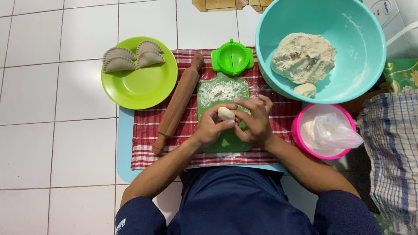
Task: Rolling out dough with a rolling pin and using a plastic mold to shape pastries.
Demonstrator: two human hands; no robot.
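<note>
My left hand point(212, 127) and my right hand point(255, 122) meet over a green cutting board point(223, 93) dusted with flour. Between their fingers they hold a small pale ball of dough point(226, 113). A wooden rolling pin point(177, 103) lies slanted just left of the board on a red checked cloth point(146, 139). A green round dumpling press point(232, 57) lies open behind the board. A teal bowl point(352, 26) at the back right holds a large dough lump point(304, 57) and a small piece point(305, 90).
A lime green plate point(141, 85) at the left carries several folded dumplings point(133, 56). A pink bowl point(303, 143) with a plastic bag in it stands right of the board. A checked fabric point(392, 148) lies at the far right. White floor tiles surround the light blue mat point(123, 156).
</note>
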